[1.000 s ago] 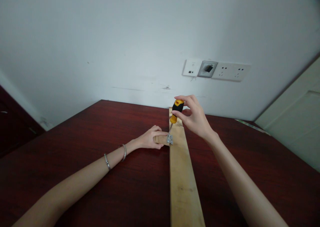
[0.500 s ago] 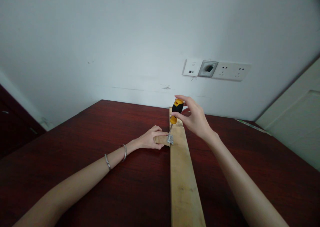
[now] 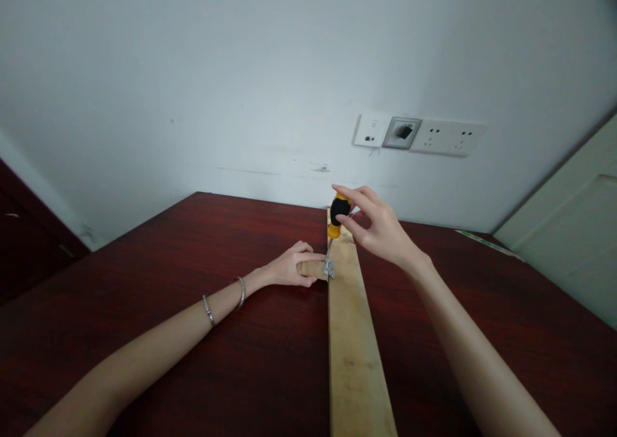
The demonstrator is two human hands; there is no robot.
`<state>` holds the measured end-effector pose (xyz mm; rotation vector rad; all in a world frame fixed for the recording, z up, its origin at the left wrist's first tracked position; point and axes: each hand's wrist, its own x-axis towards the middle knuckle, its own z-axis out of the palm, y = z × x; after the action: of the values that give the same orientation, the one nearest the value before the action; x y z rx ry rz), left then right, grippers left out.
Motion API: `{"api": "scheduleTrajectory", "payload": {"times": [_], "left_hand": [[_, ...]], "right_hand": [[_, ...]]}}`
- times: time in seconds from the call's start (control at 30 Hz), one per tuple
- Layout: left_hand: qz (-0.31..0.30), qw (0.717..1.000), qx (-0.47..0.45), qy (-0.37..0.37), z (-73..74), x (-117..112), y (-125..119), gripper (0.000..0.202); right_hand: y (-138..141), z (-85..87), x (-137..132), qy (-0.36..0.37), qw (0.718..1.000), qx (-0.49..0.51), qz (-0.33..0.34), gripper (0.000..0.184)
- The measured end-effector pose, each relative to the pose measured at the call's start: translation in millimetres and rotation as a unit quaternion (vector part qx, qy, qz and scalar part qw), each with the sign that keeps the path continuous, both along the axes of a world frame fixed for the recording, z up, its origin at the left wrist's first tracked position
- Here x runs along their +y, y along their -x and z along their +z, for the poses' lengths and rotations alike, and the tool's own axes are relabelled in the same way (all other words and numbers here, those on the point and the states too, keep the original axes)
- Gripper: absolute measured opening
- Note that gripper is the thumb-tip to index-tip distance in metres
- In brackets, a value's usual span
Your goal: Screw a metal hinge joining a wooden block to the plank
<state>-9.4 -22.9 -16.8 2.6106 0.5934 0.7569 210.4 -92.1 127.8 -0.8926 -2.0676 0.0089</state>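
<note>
My right hand (image 3: 371, 222) grips the yellow and black handle of a screwdriver (image 3: 340, 211) between thumb and fingers. Its thin shaft slants down to a small metal hinge (image 3: 328, 268), which lies across the joint of two pieces of wood. One is a short wooden block (image 3: 311, 269), clasped by my left hand (image 3: 292, 267) with fingers on both sides of it. The other is a long wooden board (image 3: 354, 347), against whose left edge the block sits. Any screw under the screwdriver's tip is too small to make out.
Both pieces of wood rest on a dark red-brown table (image 3: 231, 366). Behind it rises a white wall (image 3: 270, 71) with a row of sockets (image 3: 446, 137). A thin pale strip (image 3: 486, 244) lies by the table's right far edge, near a white door (image 3: 573, 225).
The fingers of my right hand have shifted around the screwdriver's handle, and the hand has turned slightly. My left hand, the block and the board stay in place.
</note>
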Motion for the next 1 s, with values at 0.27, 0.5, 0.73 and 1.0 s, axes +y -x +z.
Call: {"api": "scheduleTrajectory", "payload": {"times": [0.27, 0.5, 0.73, 1.0], "left_hand": [[-0.005, 1.000, -0.009, -0.008, -1.0, 0.2, 0.5, 0.061], [0.001, 1.000, 0.000, -0.003, 0.1, -1.0, -0.2, 0.062], [0.000, 1.000, -0.007, 0.001, -0.9, -0.1, -0.3, 0.061], [0.013, 1.000, 0.006, -0.004, -1.3, 0.4, -0.3, 0.063]], "right_hand": [[5.6, -4.0, 1.0, 0.022, 0.999, 0.041, -0.027, 0.047], [4.1, -1.0, -2.5, 0.030, 0.999, 0.037, -0.022, 0.052], [4.0, -8.1, 8.7, 0.006, 0.998, 0.057, -0.016, 0.046], [0.9, -1.5, -0.1, 0.037, 0.998, 0.050, 0.010, 0.041]]}}
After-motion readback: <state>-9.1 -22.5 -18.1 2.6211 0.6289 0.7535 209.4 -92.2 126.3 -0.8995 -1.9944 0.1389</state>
